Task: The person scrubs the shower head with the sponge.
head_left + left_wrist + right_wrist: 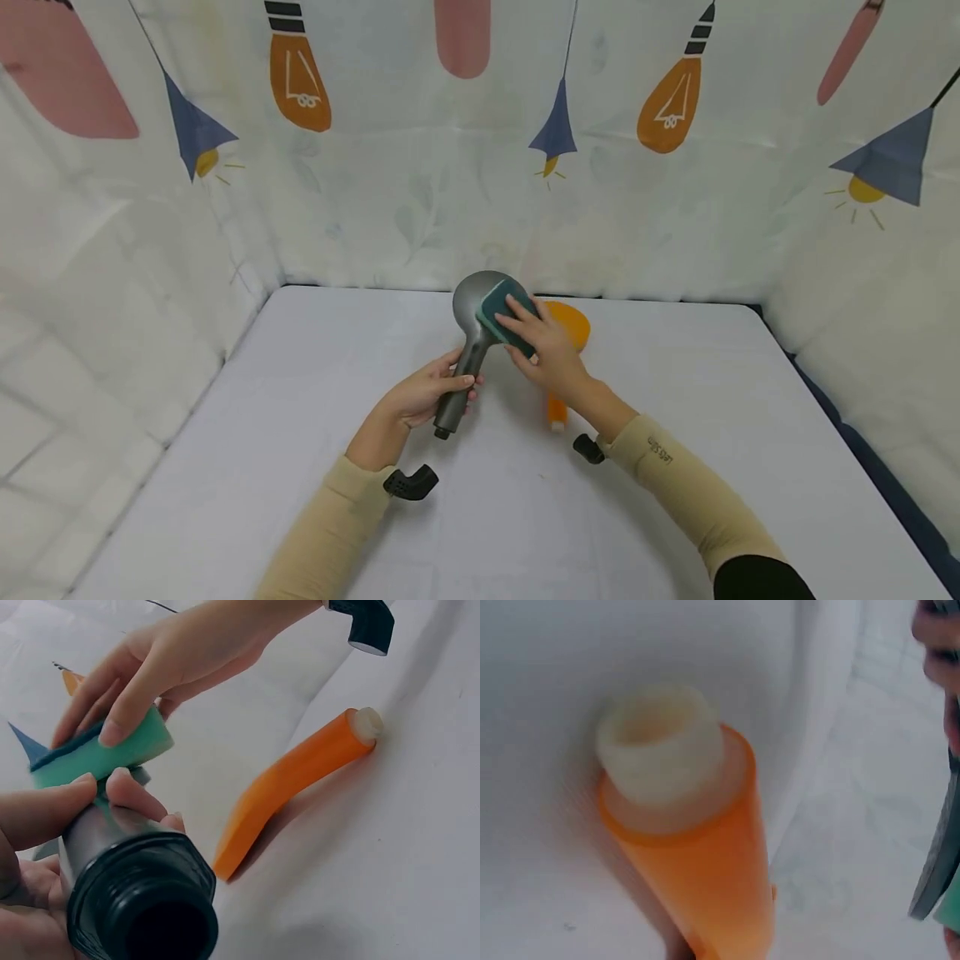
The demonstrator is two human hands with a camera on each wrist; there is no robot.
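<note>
My left hand grips the handle of a dark grey shower head, its round head tilted up and away above the table. In my right hand is a green sponge with a darker scouring side, held between thumb and fingers against the shower head's right part. The left wrist view shows the handle's threaded end close up, with the sponge beyond it. An orange shower head lies on the table beneath the right hand, partly hidden by it; its pale threaded end fills much of the right wrist view.
A white-covered table spreads under both hands. Pale fabric walls with printed lamps and bulbs stand behind and at the sides. A black wrist camera juts from the left sleeve, and another from the right.
</note>
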